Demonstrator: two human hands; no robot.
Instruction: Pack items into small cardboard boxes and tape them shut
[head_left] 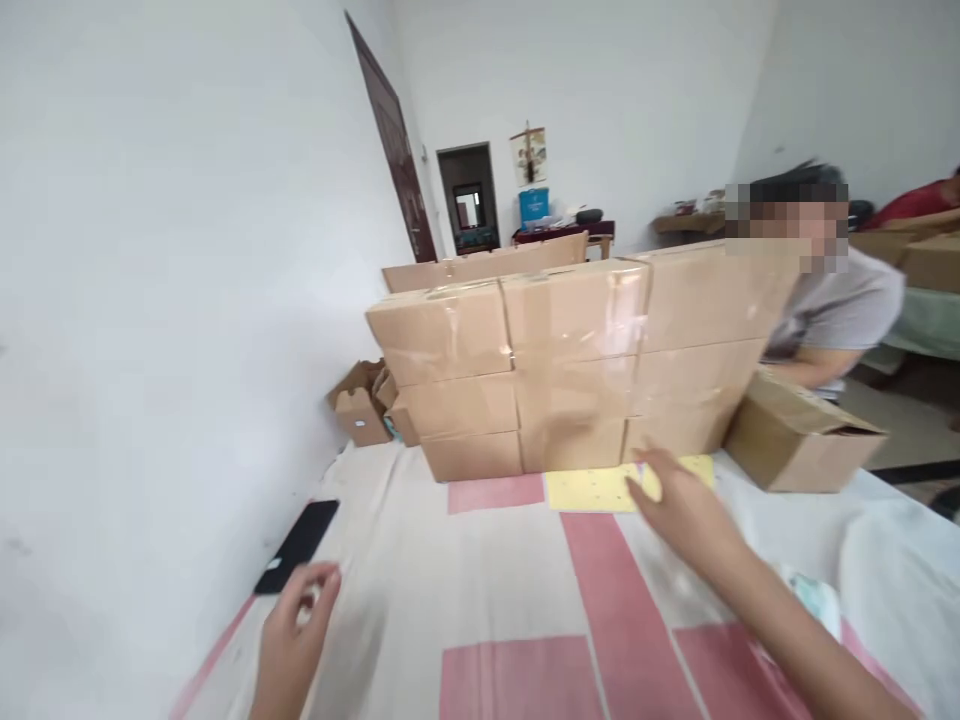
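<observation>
My right hand (pixel 675 505) reaches forward over the cloth-covered table (pixel 420 590), fingers stretched out toward the foot of a stack of taped cardboard boxes (pixel 570 365). It hovers just over a yellow patch (pixel 589 488) of the cloth and holds nothing. My left hand (pixel 296 625) is raised low at the left with its fingers loosely curled and apart, empty. A black phone (pixel 298 545) lies on the cloth just beyond it.
An open cardboard box (pixel 799 440) lies at the right of the stack. Behind it a person in a grey shirt (pixel 840 315) leans over. More boxes (pixel 360 405) sit on the floor by the white wall at left. A dark door stands at the back.
</observation>
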